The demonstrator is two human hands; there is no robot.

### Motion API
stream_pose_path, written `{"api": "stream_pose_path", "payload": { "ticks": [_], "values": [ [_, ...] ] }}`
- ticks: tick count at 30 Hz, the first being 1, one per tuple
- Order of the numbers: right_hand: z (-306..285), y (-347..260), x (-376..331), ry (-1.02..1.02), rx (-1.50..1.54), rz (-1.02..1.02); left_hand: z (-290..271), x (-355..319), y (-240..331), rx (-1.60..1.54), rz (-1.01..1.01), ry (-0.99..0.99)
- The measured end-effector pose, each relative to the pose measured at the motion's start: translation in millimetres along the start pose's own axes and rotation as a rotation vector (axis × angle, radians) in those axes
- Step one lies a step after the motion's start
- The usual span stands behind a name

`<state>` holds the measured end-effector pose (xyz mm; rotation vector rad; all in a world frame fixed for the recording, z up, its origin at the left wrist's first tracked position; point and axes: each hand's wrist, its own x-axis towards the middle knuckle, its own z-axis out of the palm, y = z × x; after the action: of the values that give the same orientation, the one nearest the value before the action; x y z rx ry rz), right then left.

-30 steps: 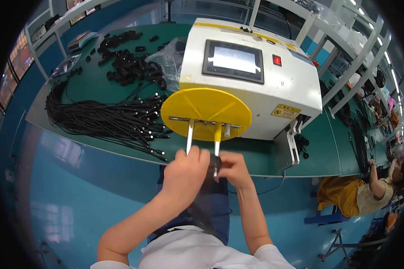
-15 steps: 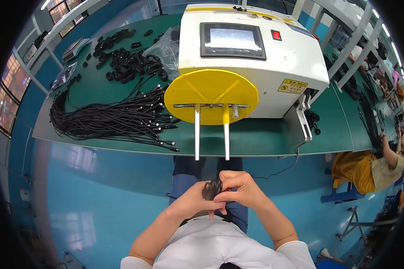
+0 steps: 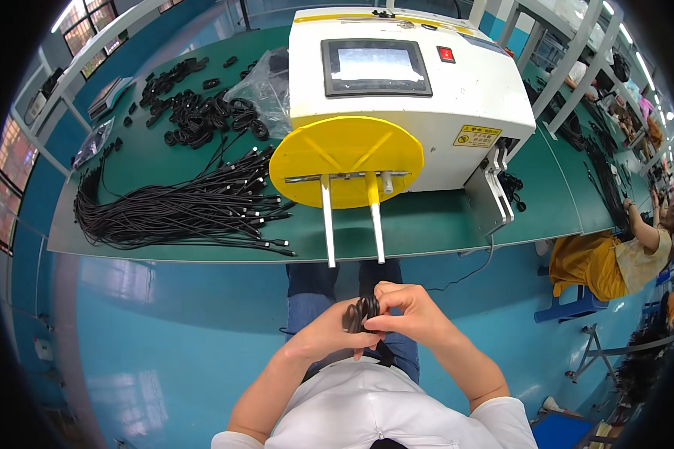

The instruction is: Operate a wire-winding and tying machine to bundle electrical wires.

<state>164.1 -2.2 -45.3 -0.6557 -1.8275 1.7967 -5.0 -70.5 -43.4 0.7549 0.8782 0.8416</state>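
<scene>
A small coil of black cable (image 3: 362, 314) is held between both hands in front of my waist. My left hand (image 3: 326, 329) is closed round the coil's left side. From the right, my right hand (image 3: 408, 310) pinches the coil with thumb and fingers; the exact spot its fingertips grip is partly hidden. Beyond my hands stands a white winding machine (image 3: 419, 142) with a yellow disc (image 3: 348, 161) on its front. Two rods (image 3: 327, 224) stick out of the disc toward me, with no cable on them.
On the green table (image 3: 427, 232), a bundle of straight black cables (image 3: 157, 213) lies left of the machine. Behind it are a heap of coiled cables (image 3: 195, 112) and a clear plastic bag (image 3: 266, 90). A co-worker in a yellow garment (image 3: 588, 262) sits at the right on a blue stool (image 3: 569, 307).
My hands and the coil have shifted slightly to the right, and the coil shows more between the fingers. The whole view has shifted a little. Both hands keep their hold.
</scene>
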Motion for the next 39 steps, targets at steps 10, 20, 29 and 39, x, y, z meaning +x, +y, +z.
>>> {"api": "stream_pose_path", "payload": {
  "ticks": [10,20,29,39],
  "values": [
    [-10.9,4.2,-0.6,0.058,-0.263,-0.169,-0.3,19.7,-2.9,0.054,-0.020,-0.021],
    [-188.5,3.0,-71.8,0.905,-0.311,-0.005,4.2,48.6,-26.3,0.225,0.044,0.159],
    [-356.6,91.1,-23.4,1.183,-1.437,0.273,4.4,64.8,-39.4,0.454,0.077,0.157],
    [-232.0,-3.9,-66.7,1.036,-0.158,-0.046,6.6,78.6,-33.5,0.593,0.367,0.125]
  ]
}}
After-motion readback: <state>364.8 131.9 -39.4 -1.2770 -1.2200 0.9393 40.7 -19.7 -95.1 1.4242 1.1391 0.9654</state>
